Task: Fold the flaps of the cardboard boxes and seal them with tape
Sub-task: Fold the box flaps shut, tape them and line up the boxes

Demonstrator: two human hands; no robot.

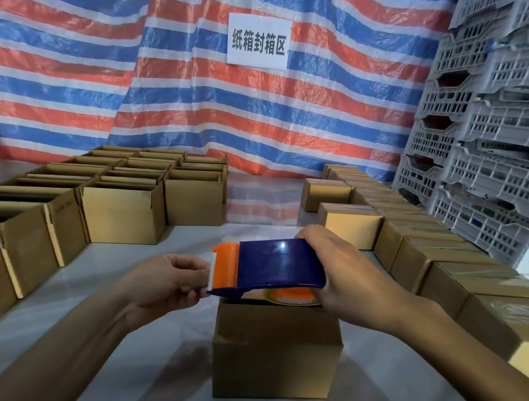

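A small brown cardboard box (276, 350) stands on the grey table in front of me. Just above its top my right hand (343, 269) grips a blue tape dispenser (274, 264) with an orange cutter at its left end and a clear tape roll underneath. My left hand (165, 284) sits at the cutter end, thumb and fingers pinched on the end of the tape at the box's upper left edge. The dispenser hides the box's top, so I cannot see how its flaps lie.
Several open-topped boxes (122, 217) stand in rows on the left. Several closed boxes (426, 263) line the right side. Stacked grey plastic crates (490, 129) rise at the far right. A striped tarp with a white sign (258, 40) hangs behind the table (123, 284).
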